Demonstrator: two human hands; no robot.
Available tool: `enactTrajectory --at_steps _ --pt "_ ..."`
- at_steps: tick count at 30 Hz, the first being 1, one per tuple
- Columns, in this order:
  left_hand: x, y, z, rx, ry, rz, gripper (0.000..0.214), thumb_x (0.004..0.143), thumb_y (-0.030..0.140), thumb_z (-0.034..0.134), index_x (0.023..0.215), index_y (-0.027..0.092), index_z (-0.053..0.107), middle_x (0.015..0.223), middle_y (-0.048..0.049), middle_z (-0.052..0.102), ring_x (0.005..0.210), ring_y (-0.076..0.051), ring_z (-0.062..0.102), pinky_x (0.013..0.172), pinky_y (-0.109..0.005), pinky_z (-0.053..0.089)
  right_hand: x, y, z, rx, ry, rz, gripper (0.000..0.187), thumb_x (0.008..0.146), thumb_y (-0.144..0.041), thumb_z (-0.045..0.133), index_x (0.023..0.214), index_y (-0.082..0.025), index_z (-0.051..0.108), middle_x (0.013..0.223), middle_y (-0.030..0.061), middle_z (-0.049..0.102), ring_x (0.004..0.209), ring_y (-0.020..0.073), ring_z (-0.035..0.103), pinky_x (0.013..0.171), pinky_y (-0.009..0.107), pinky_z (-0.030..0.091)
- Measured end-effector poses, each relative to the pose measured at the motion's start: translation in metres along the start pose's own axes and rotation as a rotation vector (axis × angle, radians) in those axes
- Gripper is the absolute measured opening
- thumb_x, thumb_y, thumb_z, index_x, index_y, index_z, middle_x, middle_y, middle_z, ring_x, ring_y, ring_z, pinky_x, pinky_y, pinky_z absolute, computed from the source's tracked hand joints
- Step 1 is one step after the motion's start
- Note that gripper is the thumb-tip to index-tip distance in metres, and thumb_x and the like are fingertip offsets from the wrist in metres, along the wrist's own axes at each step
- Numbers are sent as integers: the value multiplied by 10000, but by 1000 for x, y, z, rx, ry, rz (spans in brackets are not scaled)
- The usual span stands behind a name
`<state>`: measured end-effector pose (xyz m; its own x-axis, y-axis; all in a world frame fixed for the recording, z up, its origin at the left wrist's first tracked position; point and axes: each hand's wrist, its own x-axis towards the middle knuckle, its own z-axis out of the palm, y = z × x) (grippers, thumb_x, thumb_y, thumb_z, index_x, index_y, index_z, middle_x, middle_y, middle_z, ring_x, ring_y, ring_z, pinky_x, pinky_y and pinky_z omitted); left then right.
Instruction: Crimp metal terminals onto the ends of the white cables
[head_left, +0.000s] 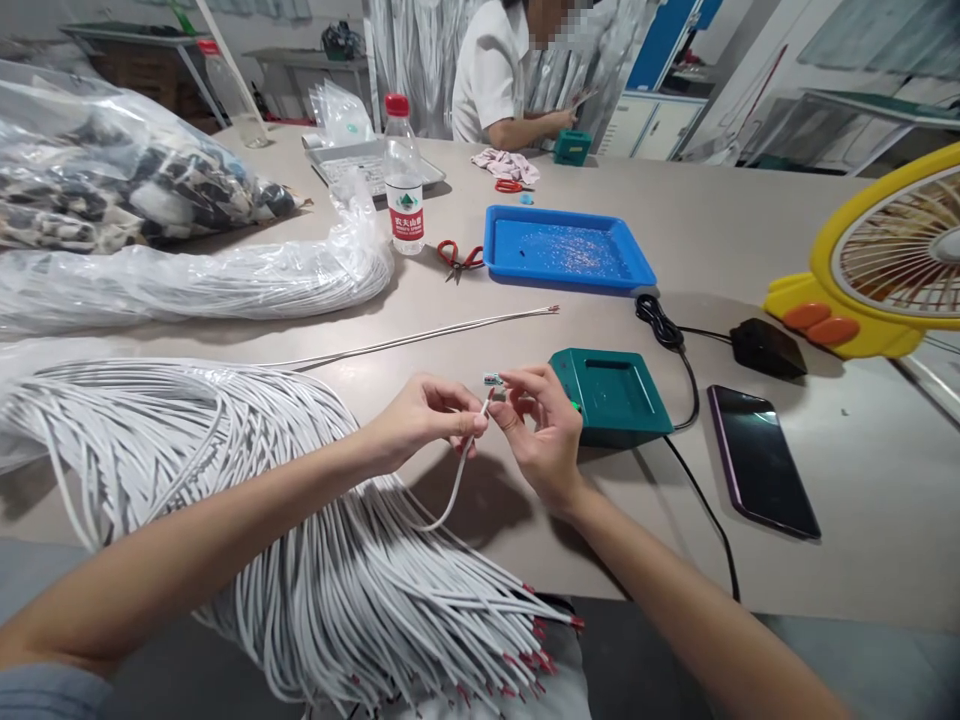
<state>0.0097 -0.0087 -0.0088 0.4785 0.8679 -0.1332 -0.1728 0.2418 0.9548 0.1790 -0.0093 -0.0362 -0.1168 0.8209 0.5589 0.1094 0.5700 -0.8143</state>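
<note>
My left hand point(442, 415) pinches a white cable point(455, 490) close to its end, between thumb and fingers. The cable's short reddish tip points up, and its length curves down to the bundle. Just right of the tip, my right hand point(544, 430) has its fingers curled, thumb tip beside the cable end; what it holds, if anything, is too small to make out. A small printed whitish piece point(493, 380) shows at its index fingertip. A large bundle of white cables point(322, 540), many with red ends, lies below and left of my hands. Behind my right hand sits a green box-shaped device point(622, 400).
A blue tray point(570, 250) with small scraps, red-handled cutters point(457, 260) and a water bottle point(405, 190) stand beyond. Rightward are a phone point(761, 460), black adapter point(769, 348) and yellow fan point(840, 250). Bagged cables point(195, 285) lie left. A person point(491, 80) sits opposite.
</note>
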Motion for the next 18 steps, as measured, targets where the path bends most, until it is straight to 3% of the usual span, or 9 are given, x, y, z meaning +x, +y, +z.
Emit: enactTrajectory --at_steps 10,18 --pt "0 -1 -2 -36 -26 -24 184 686 247 762 691 92 663 585 -2 605 504 -113 613 497 -206 437 2 -1 -2 -93 -21 -126 254 798 -115 632 1004 -265 644 884 15 527 640 87 481 536 254 425" --pt "-1 1 0 -35 6 -35 183 671 241 770 696 91 669 589 -5 617 503 -112 617 493 -198 452 3 -4 -1 -120 16 -100 148 781 -152 654 905 -231 642 852 14 538 614 92 480 530 264 431"
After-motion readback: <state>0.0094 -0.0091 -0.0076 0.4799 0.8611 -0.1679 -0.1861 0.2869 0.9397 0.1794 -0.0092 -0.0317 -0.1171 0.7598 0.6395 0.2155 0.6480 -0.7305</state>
